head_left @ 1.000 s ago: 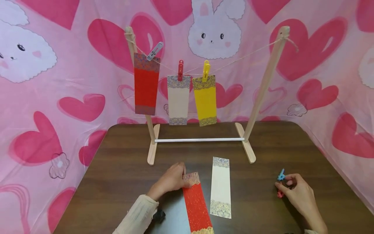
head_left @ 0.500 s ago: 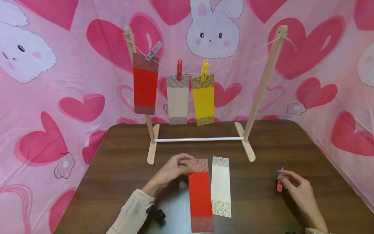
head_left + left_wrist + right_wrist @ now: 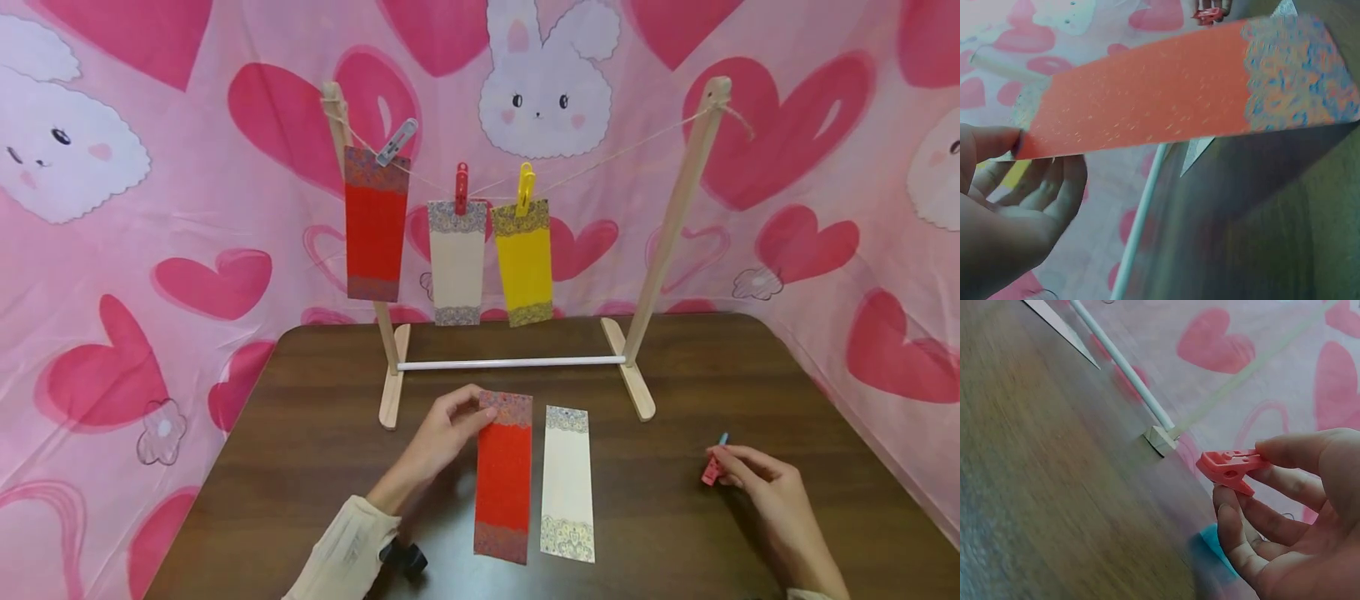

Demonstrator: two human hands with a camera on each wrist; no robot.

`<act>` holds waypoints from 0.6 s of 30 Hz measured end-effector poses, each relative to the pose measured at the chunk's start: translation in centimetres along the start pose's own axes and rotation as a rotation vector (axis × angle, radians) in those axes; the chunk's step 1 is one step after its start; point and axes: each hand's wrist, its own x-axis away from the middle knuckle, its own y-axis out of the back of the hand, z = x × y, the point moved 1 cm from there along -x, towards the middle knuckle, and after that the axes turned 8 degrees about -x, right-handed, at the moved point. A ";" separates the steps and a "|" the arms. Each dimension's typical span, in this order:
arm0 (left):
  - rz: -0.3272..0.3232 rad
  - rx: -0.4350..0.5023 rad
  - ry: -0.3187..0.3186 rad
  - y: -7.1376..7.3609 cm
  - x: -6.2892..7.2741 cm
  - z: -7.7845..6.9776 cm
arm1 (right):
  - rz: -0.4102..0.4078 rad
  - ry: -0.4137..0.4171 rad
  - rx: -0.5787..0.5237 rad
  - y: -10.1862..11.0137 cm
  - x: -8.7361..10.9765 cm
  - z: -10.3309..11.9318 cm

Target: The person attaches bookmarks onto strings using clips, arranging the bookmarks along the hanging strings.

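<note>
A red card (image 3: 504,471) with patterned bands at both ends is pinched near one end by my left hand (image 3: 444,429), thumb on its face. In the left wrist view the card stretches away from the fingers, its speckled red side showing. Just to its right, a white card (image 3: 567,483) with lacy bands lies on the table. At the table's right side my right hand (image 3: 768,487) pinches a red clothespin (image 3: 1229,467) between thumb and fingers. Behind that hand is a blue clothespin (image 3: 1216,549), mostly hidden by the fingers in the head view.
A wooden stand (image 3: 675,225) with a white crossbar (image 3: 510,363) carries a string. A red card (image 3: 375,233), a cream card (image 3: 457,267) and a yellow card (image 3: 525,267) hang from it by grey (image 3: 397,142), red (image 3: 461,188) and yellow (image 3: 525,189) clothespins.
The red card has moved up and away from the table's front edge and swung nearly straight, held in my left hand. My right hand has turned the red clothespin; the blue one is now mostly covered.
</note>
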 end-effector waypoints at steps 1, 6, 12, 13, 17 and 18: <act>0.009 -0.011 -0.026 -0.1 0.2 -0.2 | 0.006 0.005 0.009 -0.1 0.0 0.0; 0.024 -0.060 -0.130 -0.4 0.7 -1.3 | 0.006 0.034 0.019 -0.5 -0.2 0.1; 0.034 -0.026 -0.114 -0.5 1.2 -2.3 | -0.007 0.015 0.029 -0.9 -0.1 0.0; 0.045 -0.002 -0.104 -0.5 1.2 -2.4 | -0.009 0.013 0.047 -0.9 0.0 0.1; 0.123 0.080 -0.089 -0.8 1.2 -2.6 | -0.065 0.038 0.096 -0.7 0.2 1.1; 0.142 0.085 -0.089 -1.0 1.2 -2.7 | -0.084 0.062 0.084 -0.6 0.3 1.4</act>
